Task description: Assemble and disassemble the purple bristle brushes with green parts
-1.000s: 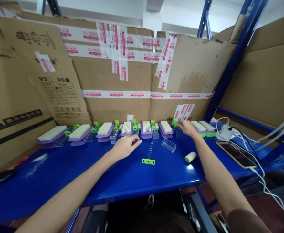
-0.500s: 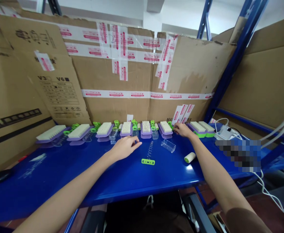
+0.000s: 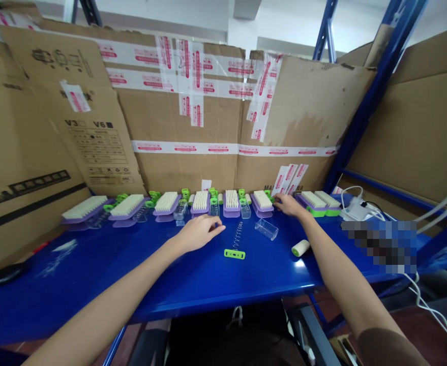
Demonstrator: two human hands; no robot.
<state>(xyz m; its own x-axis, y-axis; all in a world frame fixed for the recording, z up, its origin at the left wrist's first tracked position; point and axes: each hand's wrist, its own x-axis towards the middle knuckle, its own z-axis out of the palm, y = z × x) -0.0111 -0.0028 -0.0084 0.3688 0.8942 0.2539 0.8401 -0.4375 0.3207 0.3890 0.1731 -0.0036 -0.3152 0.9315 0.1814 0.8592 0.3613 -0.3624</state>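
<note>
The left hand (image 3: 199,233) hangs loosely open near 1 spring (image 3: 238,235), which a sideways sweep could roll. Right of a brush (image 3: 263,200), the right hand (image 3: 287,205) nears a green clip (image 3: 268,194), grip unclear; its forearm could knock the roller (image 3: 300,248).

Looks like a workshop or small assembly station. Blue worktop (image 3: 185,274) on a blue metal frame, walled in by taped cardboard panels (image 3: 208,122). Row of matching purple-based bristle brushes (image 3: 231,202) along the back, loose spring (image 3: 238,235) and green plate (image 3: 234,254) in front. Plain white wall behind, at top of frame. Office chair armrest (image 3: 307,330) at lower edge.
</note>
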